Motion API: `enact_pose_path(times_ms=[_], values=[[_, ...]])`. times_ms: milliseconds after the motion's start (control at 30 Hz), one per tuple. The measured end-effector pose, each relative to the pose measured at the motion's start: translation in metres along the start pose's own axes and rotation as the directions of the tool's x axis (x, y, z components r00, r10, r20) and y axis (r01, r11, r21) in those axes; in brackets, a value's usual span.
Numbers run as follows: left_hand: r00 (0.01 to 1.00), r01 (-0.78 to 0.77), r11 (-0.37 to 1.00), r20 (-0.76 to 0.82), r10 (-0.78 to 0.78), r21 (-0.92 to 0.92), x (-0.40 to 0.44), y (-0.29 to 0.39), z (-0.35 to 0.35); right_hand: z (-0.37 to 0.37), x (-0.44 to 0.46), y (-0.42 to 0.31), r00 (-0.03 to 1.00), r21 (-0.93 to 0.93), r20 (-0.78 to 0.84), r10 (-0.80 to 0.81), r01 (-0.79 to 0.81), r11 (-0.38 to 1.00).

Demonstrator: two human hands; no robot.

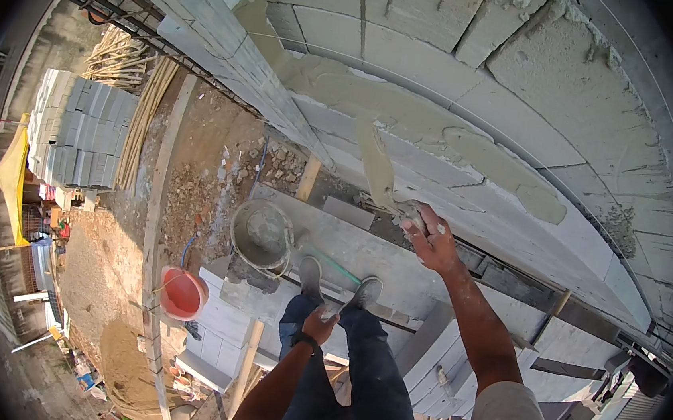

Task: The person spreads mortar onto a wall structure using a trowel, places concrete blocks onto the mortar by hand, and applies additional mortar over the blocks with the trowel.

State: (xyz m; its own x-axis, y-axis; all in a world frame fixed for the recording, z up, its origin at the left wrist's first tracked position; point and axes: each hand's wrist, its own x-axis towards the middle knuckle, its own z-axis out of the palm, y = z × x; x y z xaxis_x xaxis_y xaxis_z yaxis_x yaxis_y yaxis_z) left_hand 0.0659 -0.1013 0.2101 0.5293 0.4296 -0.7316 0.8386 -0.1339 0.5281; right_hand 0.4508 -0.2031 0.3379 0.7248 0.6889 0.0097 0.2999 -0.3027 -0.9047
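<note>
My right hand (430, 240) is closed around the handle of a mortar-coated trowel (376, 165), whose blade touches or lies just over the side of the block wall (342, 145). Wet mortar (409, 112) is spread in a band along the wall, uneven toward its right end. My left hand (318, 325), with a dark band on the wrist, hangs low in front of my legs. Its fingers are curled in, and anything inside them is hidden. A bucket (234, 229) with grey mortar in it stands on the planks left of my shoes.
I stand on a raised scaffold platform (334, 238). Upright wooden posts (168, 195) and a long timber beam (238, 49) border it. A taut string runs along the wall. Lower down are a red bucket (183, 294), stacked blocks (87, 132), a sand pile (127, 360) and rubble.
</note>
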Motion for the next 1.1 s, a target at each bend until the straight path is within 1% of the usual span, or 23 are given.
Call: enact_pose_path(times_ms=[33,67,100,167,200,233,267,300,333,433,533,600,667,700,733,833,900,933,967,1033,1067,1100], values=[[1.000,-0.009,1.000,-0.001,0.009,-0.030,0.002,0.003,0.002,-0.001,0.009,-0.015,0.985,0.184,0.046,0.166,-0.172,0.968],[1.000,-0.006,1.000,0.020,0.006,-0.022,0.003,0.004,0.004,-0.001,0.017,-0.022,0.941,0.353,0.122,0.314,-0.337,0.873],[0.999,0.001,1.000,0.040,0.000,-0.014,0.002,0.007,0.004,0.003,0.025,-0.016,0.950,0.492,0.146,0.276,-0.312,0.813],[0.998,0.023,1.000,0.062,-0.021,-0.019,-0.002,0.013,0.005,0.016,0.045,0.004,0.967,0.735,0.173,0.186,-0.253,0.629],[0.997,0.036,0.999,0.065,-0.034,-0.030,-0.004,0.017,0.005,0.026,0.053,0.014,0.959,0.751,0.182,0.217,-0.277,0.599],[0.997,0.049,0.998,0.069,-0.046,-0.043,-0.004,0.014,0.007,0.033,0.059,0.029,0.966,0.801,0.198,0.169,-0.259,0.540],[0.999,0.008,1.000,0.053,-0.008,-0.005,-0.003,0.010,0.009,0.041,0.063,0.044,0.970,0.844,0.212,0.120,-0.244,0.478],[0.998,0.014,1.000,0.064,-0.014,0.006,-0.004,0.008,0.011,0.047,0.064,0.053,0.972,0.881,0.224,0.071,-0.233,0.413],[0.997,0.020,1.000,0.075,-0.021,0.016,-0.005,0.006,0.011,0.054,0.061,0.059,0.949,0.824,0.202,0.244,-0.299,0.481],[0.997,0.023,1.000,0.071,-0.024,0.021,-0.009,-0.001,0.009,0.058,0.048,0.078,0.958,0.770,0.114,0.263,-0.253,0.585],[0.996,0.042,0.999,0.079,-0.041,-0.001,-0.008,-0.015,0.013,0.066,0.009,0.099,0.981,0.786,0.018,0.193,-0.133,0.604],[0.996,0.041,0.999,0.076,-0.039,-0.023,-0.005,-0.013,0.011,0.061,-0.028,0.095,0.939,0.755,0.074,0.336,-0.273,0.596],[0.998,0.024,0.999,0.063,-0.022,-0.042,-0.007,-0.004,0.004,0.058,-0.074,0.095,0.874,0.627,0.108,0.473,-0.429,0.650],[0.998,0.012,0.999,0.054,-0.009,-0.046,-0.006,-0.003,0.001,0.056,-0.097,0.087,0.878,0.600,0.038,0.477,-0.402,0.692],[0.999,-0.002,0.999,0.045,0.004,-0.050,-0.003,-0.001,-0.001,0.053,-0.110,0.074,0.879,0.568,-0.031,0.476,-0.376,0.732],[0.999,0.011,0.998,0.051,-0.008,-0.055,0.000,-0.007,0.000,0.032,-0.119,0.010,0.917,0.514,-0.252,0.308,-0.143,0.846],[0.998,0.009,1.000,0.062,-0.007,-0.026,0.002,-0.006,-0.003,0.016,-0.101,-0.045,0.899,0.368,-0.260,0.353,-0.245,0.897],[0.998,0.001,1.000,0.070,-0.001,0.003,0.000,-0.003,-0.006,0.014,-0.089,-0.060,0.888,0.292,-0.271,0.372,-0.292,0.911],[0.997,-0.009,0.999,0.078,0.006,0.032,0.001,0.000,-0.008,0.014,-0.074,-0.063,0.871,0.160,-0.364,0.329,-0.289,0.944],[0.990,0.006,1.000,0.138,-0.007,0.005,0.007,-0.005,-0.007,0.013,-0.042,-0.064,0.829,-0.107,-0.519,0.208,-0.304,0.947],[0.986,0.022,1.000,0.167,-0.021,-0.004,0.008,-0.012,-0.009,0.017,-0.032,-0.059,0.830,-0.186,-0.527,0.182,-0.322,0.928],[0.987,0.013,1.000,0.162,-0.012,-0.003,0.007,-0.014,-0.013,0.025,-0.026,-0.049,0.832,-0.263,-0.531,0.161,-0.343,0.902]])
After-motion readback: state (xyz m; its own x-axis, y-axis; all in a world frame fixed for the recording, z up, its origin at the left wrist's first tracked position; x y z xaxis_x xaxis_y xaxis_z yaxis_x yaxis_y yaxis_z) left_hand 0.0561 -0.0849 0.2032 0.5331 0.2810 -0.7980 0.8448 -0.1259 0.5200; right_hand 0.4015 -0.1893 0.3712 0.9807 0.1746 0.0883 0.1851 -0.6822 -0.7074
